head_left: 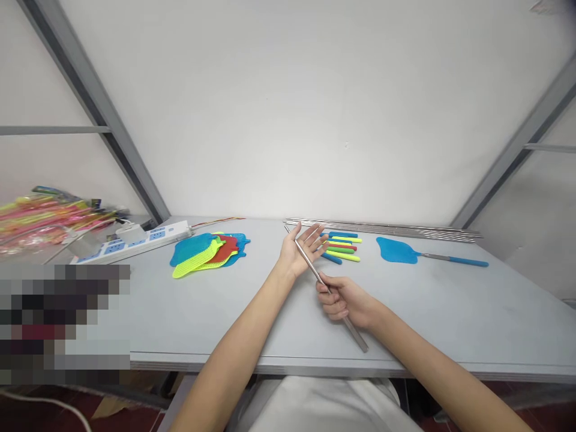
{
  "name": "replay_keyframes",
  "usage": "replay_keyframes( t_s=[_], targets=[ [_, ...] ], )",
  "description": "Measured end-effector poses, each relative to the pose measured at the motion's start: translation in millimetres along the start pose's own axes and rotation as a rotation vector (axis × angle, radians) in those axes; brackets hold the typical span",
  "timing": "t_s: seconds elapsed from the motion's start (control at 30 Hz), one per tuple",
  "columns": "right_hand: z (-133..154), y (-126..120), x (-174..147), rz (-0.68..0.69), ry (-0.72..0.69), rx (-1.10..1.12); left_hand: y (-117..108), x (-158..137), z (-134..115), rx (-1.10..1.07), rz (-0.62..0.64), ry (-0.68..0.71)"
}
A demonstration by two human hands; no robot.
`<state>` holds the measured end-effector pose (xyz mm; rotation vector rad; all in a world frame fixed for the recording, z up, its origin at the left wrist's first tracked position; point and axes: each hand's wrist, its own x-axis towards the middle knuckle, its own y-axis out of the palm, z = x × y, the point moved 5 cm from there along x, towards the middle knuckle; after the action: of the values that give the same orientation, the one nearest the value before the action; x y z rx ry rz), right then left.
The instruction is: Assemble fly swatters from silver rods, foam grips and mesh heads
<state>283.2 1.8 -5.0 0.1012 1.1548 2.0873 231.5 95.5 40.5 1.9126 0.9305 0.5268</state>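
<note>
My right hand (337, 298) is wrapped around a slim metal rod (310, 262), which slants from its thicker near end up toward the far left. My left hand (302, 249) is open, palm up with its fingers spread, and the rod's thinner part crosses in front of the palm by the thumb. Behind that hand lie several coloured handles (344, 248) in blue, yellow-green and red, some partly hidden by the fingers. To the right lies a blue fly swatter (398, 251) with a metal shaft and blue handle. At left, several fly swatter heads (198, 252) overlap in a pile.
A bundle of long metal rods (405, 230) lies along the wall at the table's back. A white power strip (144, 240) with a cable is at the far left, near bagged colourful items (49, 216). Grey frame posts stand on both sides.
</note>
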Motion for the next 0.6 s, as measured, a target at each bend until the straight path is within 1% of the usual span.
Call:
replay_keyframes(
  t_s=[0.17, 0.27, 0.43, 0.5, 0.6],
  targets=[
    [-0.2, 0.5, -0.6, 0.015, 0.013, 0.026, -3.3, 3.6, -7.3, 0.019, 0.036, 0.039],
    [-0.4, 0.1, -0.7, 0.021, 0.023, 0.043, -5.4, 5.2, -8.4, -0.003, 0.026, 0.042],
    [-1.0, -0.9, -0.4, 0.012, 0.033, 0.068, -9.5, 6.8, -3.1, -0.097, -0.016, 0.006],
    [-1.3, -2.7, -0.1, 0.005, 0.047, 0.082, -12.7, 7.6, 0.1, -0.107, -0.074, 0.014],
    [-2.2, -7.3, 0.1, -0.014, 0.088, 0.116, -22.1, 7.5, 5.1, -0.102, -0.266, 0.058]
  ],
)
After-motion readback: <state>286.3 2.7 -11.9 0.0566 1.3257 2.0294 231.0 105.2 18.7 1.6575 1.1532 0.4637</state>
